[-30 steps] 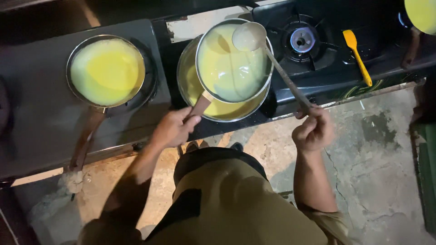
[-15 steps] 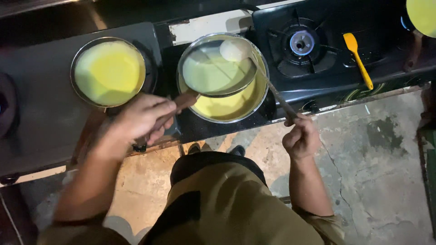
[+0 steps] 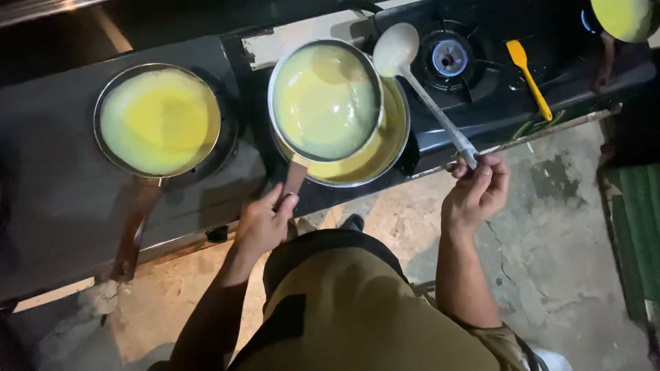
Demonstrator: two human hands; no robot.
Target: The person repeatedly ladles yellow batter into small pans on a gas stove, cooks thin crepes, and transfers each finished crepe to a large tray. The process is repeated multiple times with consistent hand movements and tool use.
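While the left hand (image 3: 265, 223) wraps its fingers (image 3: 285, 203) around the brown handle of a small round metal pan coated with pale yellow batter (image 3: 325, 99), that pan sits tilted above a larger round metal bowl of yellow batter (image 3: 385, 148), overlapping most of it. Grip looks closed on the handle end, thumb side toward the pan. The right hand (image 3: 478, 196) pinches the tip of a long-handled metal ladle (image 3: 426, 93) between curled fingers (image 3: 491, 172) and thumb; the ladle's bowl, filmed with pale batter, hangs just beside the pan's right rim, over the edge of the larger bowl, shaft slanting down-right to the hand.

Left of these, a second round metal pan with a yellow batter layer (image 3: 159, 120) rests on a dark grey stove top (image 3: 55, 178), its brown handle pointing toward the person. Right of the bowl, a black gas burner with a blue-ringed centre (image 3: 450, 58) stands bare, and a yellow silicone spatula (image 3: 528, 79) lies near it on the black stove. Top right corner shows part of another yellow-filled round vessel (image 3: 622, 17). Below, a cracked concrete floor (image 3: 550, 233) and the person's olive-tan clothing (image 3: 344, 309).
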